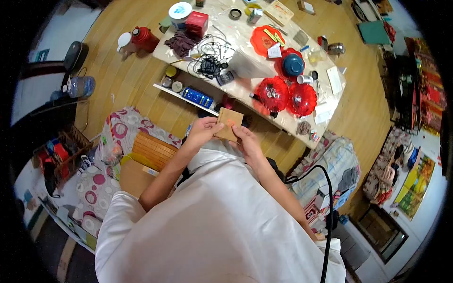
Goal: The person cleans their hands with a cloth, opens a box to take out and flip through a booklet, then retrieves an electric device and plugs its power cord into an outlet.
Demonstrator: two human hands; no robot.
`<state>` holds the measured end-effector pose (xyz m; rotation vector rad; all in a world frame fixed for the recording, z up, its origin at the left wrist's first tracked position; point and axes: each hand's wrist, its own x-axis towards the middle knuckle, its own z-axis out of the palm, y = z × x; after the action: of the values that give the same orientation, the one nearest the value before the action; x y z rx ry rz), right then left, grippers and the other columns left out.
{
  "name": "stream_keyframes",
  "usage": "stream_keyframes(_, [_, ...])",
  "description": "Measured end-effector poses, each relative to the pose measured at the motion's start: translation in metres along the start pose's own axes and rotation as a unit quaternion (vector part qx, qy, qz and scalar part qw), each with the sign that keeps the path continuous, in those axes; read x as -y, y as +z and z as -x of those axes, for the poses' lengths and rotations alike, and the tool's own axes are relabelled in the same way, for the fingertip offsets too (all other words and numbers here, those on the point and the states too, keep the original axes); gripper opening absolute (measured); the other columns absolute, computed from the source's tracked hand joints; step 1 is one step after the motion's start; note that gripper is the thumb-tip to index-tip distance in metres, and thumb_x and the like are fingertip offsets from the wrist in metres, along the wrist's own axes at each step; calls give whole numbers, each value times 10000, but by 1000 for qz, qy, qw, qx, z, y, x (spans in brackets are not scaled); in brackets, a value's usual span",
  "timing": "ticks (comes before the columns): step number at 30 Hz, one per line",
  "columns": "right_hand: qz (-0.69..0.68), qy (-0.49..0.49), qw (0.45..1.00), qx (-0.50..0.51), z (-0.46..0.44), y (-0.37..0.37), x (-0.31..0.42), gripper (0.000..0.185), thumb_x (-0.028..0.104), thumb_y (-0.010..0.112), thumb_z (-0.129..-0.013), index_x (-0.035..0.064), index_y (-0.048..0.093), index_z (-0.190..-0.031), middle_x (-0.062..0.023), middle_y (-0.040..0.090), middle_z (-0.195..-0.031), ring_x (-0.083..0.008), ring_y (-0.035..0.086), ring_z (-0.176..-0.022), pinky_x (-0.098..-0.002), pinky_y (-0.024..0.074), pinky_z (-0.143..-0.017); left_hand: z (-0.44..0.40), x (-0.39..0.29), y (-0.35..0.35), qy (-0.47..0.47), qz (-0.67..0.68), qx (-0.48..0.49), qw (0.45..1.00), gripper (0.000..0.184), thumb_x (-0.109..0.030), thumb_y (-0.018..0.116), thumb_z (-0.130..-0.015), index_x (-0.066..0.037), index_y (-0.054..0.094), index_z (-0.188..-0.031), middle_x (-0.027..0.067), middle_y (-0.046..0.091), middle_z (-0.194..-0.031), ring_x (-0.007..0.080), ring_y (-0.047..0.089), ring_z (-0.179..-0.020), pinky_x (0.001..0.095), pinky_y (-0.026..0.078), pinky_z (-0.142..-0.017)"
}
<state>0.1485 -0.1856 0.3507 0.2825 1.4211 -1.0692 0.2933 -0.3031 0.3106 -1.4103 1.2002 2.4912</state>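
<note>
Between my two hands is a small flat brown box [230, 121], squarish, with a faint orange mark on its face; it looks like cardboard. My left hand [205, 131] grips its left edge, thumb on the front. On its lower right side, my right hand [247, 142] pinches it, thumb also on the face. The fingers behind the box are hidden. I hold it in front of my waist, just short of the table's open drawer [163, 88].
The cluttered table [236, 96] ahead carries red dishes [272, 94], a dark blue bowl [292, 64], black cables [210, 65] and a red box [197, 24]. Red thermos [145, 39] stands left. A black cable [329, 203] hangs at my right. Patterned seats flank me.
</note>
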Motion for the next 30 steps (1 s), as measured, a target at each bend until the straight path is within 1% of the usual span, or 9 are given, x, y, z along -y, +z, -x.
stream_keyframes(4, [-64,25,998,-8,-8,-20,-23,258,271,637,-952,85,616,-1129,-11,665,-1017,-103,641,-924,-258,548,-745,-11,11,8,-33,3,-22,999,327,-249,656,-939,-25,594,-1169,75,688,-1042,150,660,-912,292,567,-721])
stream_keyframes(11, [-94,45,994,31,-3,-51,-29,201,234,634,-953,100,594,-1098,-1,663,-1007,-104,649,-903,-252,550,-739,-5,20,36,-47,16,-2,999,414,-271,662,-935,-22,517,-1233,99,682,-1044,165,680,-881,275,574,-684])
stream_keyframes(14, [-80,56,994,53,5,-65,-20,186,227,640,-949,103,590,-1078,4,657,-958,-88,643,-877,-227,547,-714,2,31,49,-26,69,-9,997,444,-250,660,-935,32,513,-1246,134,677,-1054,193,696,-837,280,583,-699])
stream_keyframes(16, [-62,54,993,85,6,-79,-19,191,227,643,-947,103,591,-1083,9,650,-928,-78,636,-847,-215,545,-701,9,44,57,-17,182,-14,983,453,-244,661,-935,41,512,-1254,140,681,-1050,195,702,-801,269,581,-696])
stream_keyframes(18, [-40,56,990,119,1,-91,-23,196,227,645,-945,103,591,-1087,14,642,-899,-69,629,-816,-203,542,-688,15,53,65,-8,202,-28,979,442,-241,660,-935,46,522,-1242,129,684,-1028,191,700,-799,266,581,-692])
stream_keyframes(23, [-8,115,989,93,-14,-102,-44,209,237,654,-941,112,596,-1098,35,617,-856,-56,597,-723,-203,546,-657,16,92,79,-16,174,-112,978,378,-239,653,-940,36,571,-1186,110,681,-998,180,696,-816,263,580,-687])
stream_keyframes(26, [49,138,987,65,-19,-98,-52,221,238,654,-942,106,596,-1110,46,610,-861,-53,594,-729,-195,541,-643,11,126,79,29,167,-128,977,341,-244,642,-948,23,598,-1154,99,678,-977,171,690,-800,260,578,-676])
stream_keyframes(29, [92,135,984,75,-39,-100,-68,217,240,650,-946,99,597,-1101,56,605,-861,-51,590,-709,-191,542,-639,-3,155,69,44,215,-155,963,319,-247,629,-957,16,610,-1138,89,674,-970,164,680,-788,262,575,-677])
stream_keyframes(30, [107,138,982,69,-51,-101,-76,223,252,649,-948,99,600,-1103,55,604,-863,-44,565,-654,-184,511,-593,-9,166,65,44,248,-145,957,324,-246,624,-961,20,605,-1146,84,669,-973,164,675,-791,265,574,-692])
